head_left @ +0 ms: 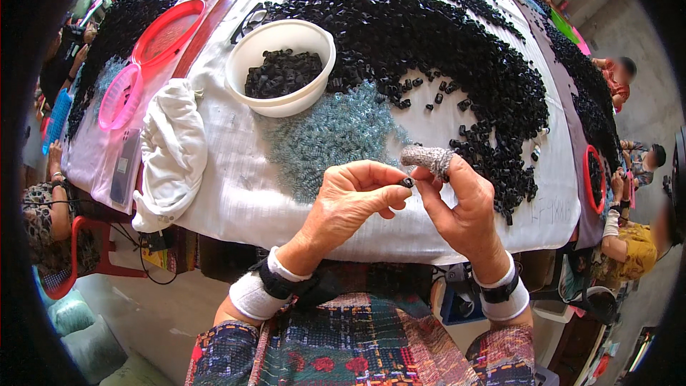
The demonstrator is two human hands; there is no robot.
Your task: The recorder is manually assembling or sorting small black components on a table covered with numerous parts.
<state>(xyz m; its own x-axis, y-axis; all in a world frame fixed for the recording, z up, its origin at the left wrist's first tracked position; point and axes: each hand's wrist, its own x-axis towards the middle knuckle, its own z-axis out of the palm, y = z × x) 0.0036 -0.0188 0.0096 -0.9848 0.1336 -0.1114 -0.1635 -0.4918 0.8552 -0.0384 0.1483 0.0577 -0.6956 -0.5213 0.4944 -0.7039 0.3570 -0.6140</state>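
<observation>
Over the near part of the white-covered table, my two hands meet almost fingertip to fingertip. My left hand (341, 199) is closed, pinching a small black plastic piece (406, 182) between thumb and forefinger. Close against it, my right hand (463, 204) is closed in a pinch too; whatever lies between its fingertips is hidden. A grey knitted finger cover (427, 157) wraps its forefinger. Just beyond the hands spreads a heap of pale blue, shiny coil-like pieces (332, 136), resembling small springs. Behind and to the right lies a large pile of small black plastic pieces (436, 36).
A white bowl (286, 107) of black pieces stands beyond the heap, left of centre. Left of it lie a crumpled white cloth (174, 146), a pink basket (107, 106) and a red-rimmed sieve (146, 57). Other people sit along both sides, with a red tray (604, 193) at right.
</observation>
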